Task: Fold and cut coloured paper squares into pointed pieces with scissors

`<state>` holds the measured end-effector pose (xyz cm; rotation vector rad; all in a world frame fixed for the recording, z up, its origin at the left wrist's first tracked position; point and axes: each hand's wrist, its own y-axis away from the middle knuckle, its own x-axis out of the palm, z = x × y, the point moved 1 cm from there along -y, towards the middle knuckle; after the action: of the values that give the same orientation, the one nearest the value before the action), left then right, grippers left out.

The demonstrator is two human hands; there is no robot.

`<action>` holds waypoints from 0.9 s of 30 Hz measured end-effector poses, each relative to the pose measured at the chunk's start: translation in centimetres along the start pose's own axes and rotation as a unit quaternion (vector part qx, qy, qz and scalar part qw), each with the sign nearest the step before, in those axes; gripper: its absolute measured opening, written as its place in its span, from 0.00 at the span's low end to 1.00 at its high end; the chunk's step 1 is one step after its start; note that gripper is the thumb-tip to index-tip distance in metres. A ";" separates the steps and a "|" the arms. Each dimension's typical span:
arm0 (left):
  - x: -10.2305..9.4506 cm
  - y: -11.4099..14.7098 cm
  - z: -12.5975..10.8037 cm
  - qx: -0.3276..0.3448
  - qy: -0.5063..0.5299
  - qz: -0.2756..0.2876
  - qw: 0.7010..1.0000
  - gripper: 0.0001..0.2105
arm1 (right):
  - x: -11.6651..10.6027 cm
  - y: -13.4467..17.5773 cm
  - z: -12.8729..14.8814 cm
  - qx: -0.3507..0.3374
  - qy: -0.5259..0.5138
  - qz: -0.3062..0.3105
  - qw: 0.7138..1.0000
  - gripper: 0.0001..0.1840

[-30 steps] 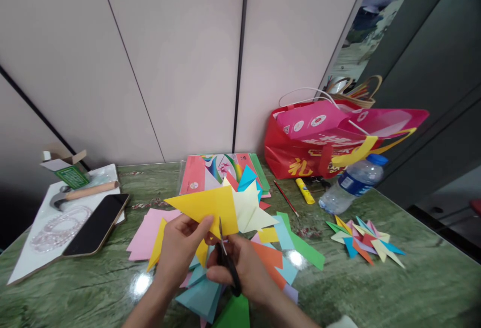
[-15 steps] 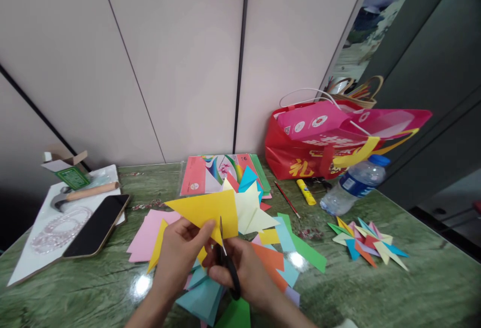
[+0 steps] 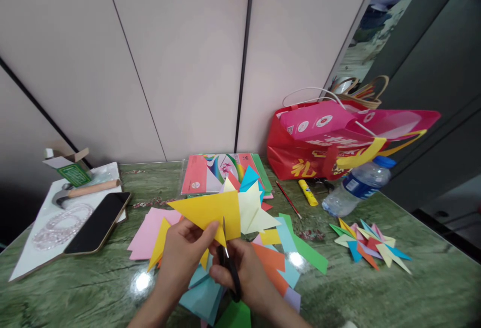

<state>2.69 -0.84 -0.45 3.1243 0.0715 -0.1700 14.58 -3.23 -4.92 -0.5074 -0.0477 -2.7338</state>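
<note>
Across a green worktop (image 3: 108, 293), from left: one box (image 3: 75, 174), one hammer (image 3: 92, 189) and one phone (image 3: 98, 223), then pink sheets (image 3: 150, 235), too stacked to count. At centre, the left hand (image 3: 188, 247) keeps its grip pinched on one yellow paper (image 3: 206, 207), held above scraps (image 3: 268, 257); one pair of scissors (image 3: 233, 274) has a blade over that paper, handles gripped by the right hand (image 3: 248, 267). The cut looks partway made, paper past the blade tip apparently uncut. Farther right: one slim red stick (image 3: 288, 200), one glue stick (image 3: 308, 193), one bag (image 3: 291, 147), one bottle (image 3: 356, 188) and folded points (image 3: 372, 244), already clustered, overlapping beyond counting.
</note>
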 end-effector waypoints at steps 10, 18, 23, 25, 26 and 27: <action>0.1 0.1 -0.1 -0.005 0.026 0.012 1.000 0.07 | 0.2 0.1 0.2 0.011 0.012 -0.011 1.000 0.18; -0.2 0.0 -0.3 -0.004 0.012 0.028 1.000 0.10 | 0.3 0.0 0.0 0.050 0.035 -0.052 0.997 0.19; -0.9 -0.3 0.1 0.024 0.042 0.006 0.999 0.10 | 0.2 0.1 -0.3 0.067 0.046 -0.057 0.995 0.23; -1.0 -0.4 0.3 0.022 0.039 -0.006 0.999 0.09 | 0.2 0.2 -0.1 0.072 0.041 -0.050 0.995 0.25; -1.0 -0.5 0.4 0.019 0.034 -0.012 0.999 0.09 | 0.3 0.2 0.0 0.075 0.035 -0.048 0.995 0.25; -1.0 -0.4 0.4 0.014 0.029 -0.016 0.999 0.09 | 0.3 0.1 0.2 0.078 0.028 -0.046 0.996 0.26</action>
<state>1.63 -0.45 -0.72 3.1582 0.1197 -0.0827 14.43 -3.43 -4.68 -0.3944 -0.2735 -2.8021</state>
